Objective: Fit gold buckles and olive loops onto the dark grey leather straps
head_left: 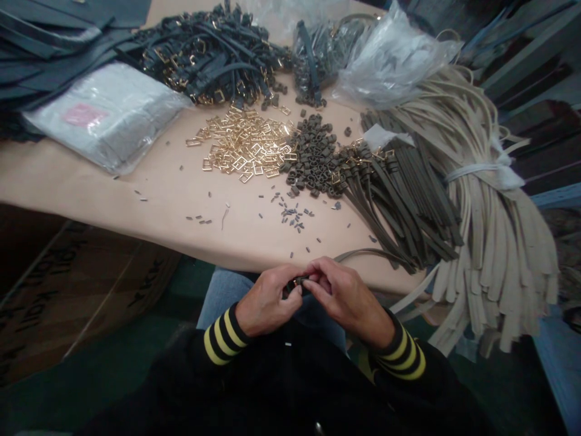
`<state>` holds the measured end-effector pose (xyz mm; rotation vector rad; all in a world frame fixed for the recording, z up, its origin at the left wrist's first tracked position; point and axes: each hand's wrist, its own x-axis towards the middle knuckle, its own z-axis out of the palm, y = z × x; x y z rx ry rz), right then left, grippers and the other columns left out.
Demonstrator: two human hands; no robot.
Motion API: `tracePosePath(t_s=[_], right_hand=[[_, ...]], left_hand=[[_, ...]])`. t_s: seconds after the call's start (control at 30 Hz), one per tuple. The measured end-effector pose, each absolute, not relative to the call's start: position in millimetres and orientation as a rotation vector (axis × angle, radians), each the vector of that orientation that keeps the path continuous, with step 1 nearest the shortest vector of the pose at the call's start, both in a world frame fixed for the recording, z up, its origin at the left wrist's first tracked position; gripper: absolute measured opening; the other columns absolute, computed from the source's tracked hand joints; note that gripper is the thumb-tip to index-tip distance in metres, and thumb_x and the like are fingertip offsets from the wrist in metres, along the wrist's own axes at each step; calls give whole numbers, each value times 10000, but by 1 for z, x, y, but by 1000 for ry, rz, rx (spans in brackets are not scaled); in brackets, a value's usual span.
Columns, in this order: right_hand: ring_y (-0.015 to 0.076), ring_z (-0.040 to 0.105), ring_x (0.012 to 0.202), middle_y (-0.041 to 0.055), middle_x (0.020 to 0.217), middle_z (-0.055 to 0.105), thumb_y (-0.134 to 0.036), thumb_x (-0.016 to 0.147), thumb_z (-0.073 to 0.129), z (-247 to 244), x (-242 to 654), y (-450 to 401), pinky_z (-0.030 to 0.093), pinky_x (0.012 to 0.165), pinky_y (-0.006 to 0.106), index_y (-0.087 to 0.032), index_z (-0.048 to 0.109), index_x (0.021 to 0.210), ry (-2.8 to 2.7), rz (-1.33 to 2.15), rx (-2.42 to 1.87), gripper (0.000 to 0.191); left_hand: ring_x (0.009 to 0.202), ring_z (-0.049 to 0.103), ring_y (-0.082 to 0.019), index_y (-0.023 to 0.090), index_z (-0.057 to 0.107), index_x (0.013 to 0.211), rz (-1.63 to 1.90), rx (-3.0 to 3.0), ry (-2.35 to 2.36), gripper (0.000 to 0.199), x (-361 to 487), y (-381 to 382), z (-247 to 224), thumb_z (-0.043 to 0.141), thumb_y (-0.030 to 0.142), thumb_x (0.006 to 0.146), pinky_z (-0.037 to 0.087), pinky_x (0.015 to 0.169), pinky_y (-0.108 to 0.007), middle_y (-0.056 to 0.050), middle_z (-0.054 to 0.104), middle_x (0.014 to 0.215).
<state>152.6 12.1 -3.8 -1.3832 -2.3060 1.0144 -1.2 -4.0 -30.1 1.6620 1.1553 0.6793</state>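
Just off the table's front edge, my left hand (272, 299) and my right hand (342, 295) meet, both pinching the end of a dark strap (368, 252) with a small gold-coloured part at it. The strap trails over the table edge to the right. Beyond my hands lie small dark pieces (295, 215), a heap of gold buckles (249, 145) and a heap of dark loops (314, 151). Dark olive straps with buckles (399, 200) are bundled to the right. My fingers hide much of the held strap end.
The brown table (172, 200) carries a plastic-wrapped packet (109, 115) at left, black buckled straps (218, 54) at the back and a clear plastic bag (390, 57). Beige straps (490, 242) hang over the right edge. A cardboard box (91, 290) stands below left.
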Motion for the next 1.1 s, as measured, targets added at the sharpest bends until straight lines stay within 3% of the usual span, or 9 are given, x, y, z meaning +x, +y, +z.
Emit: tracePosePath(t_s=[0.2,0.4,0.5,0.6,0.7,0.8,0.87,1.1], right_hand=[[117,475,612,6,693,510,-107,761,495,-3,156,12,371,545,220,-162,477,805,-2291,1016,-1383,73],[129,487,610,19,691,527,-106,757,500,-2,151,11,379,543,234,-158,475,775,-2315,874,-1406,60],[121,496,598,34,742,553,-96,766,480,3,159,17,409,567,237,-154,502,822,-2299,824,-1317,83],[168,536,776,97,925,571,-162,799,471,9,178,27,437,687,287,-149,511,942,-2291,597,-1315,149],[236,487,984,125,1022,559,-280,796,507,11,195,35,395,812,364,-155,500,1019,-2461,492,-1355,256],[194,550,738,78,788,595,-369,806,483,12,202,37,408,634,295,-161,545,864,-2701,686,-1461,224],[145,513,570,27,622,553,-391,814,464,13,201,35,344,518,245,-168,535,723,-2796,821,-1514,251],[115,474,519,-4,552,521,-346,798,503,9,179,19,274,492,221,-157,529,698,-2726,1127,-1510,215]], left_hand=[[858,589,-183,82,573,1031,676,1620,1070,322,-5,-3,-34,436,185,758,449,797,-293,-109,647,937],[787,592,-167,109,618,943,689,1478,1150,273,-2,-1,-33,451,239,770,456,725,-262,-76,663,877],[675,565,-140,110,632,859,662,1421,1187,243,-3,1,-31,442,234,773,441,616,-227,-47,649,742],[533,479,-98,110,633,776,623,1371,1197,238,-5,2,-28,437,245,776,378,490,-189,-8,583,606],[481,404,-74,110,633,746,608,1336,1155,256,-8,3,-27,432,264,783,321,435,-174,12,522,557],[472,377,-66,111,634,778,598,1308,1120,259,-11,2,-26,432,273,785,302,428,-172,19,510,554],[481,383,-68,110,635,795,587,1325,1128,257,-11,2,-26,431,265,784,304,440,-175,20,516,560],[623,519,-120,99,644,799,535,1495,1189,236,0,-5,-19,435,199,761,383,573,-212,-41,631,704]])
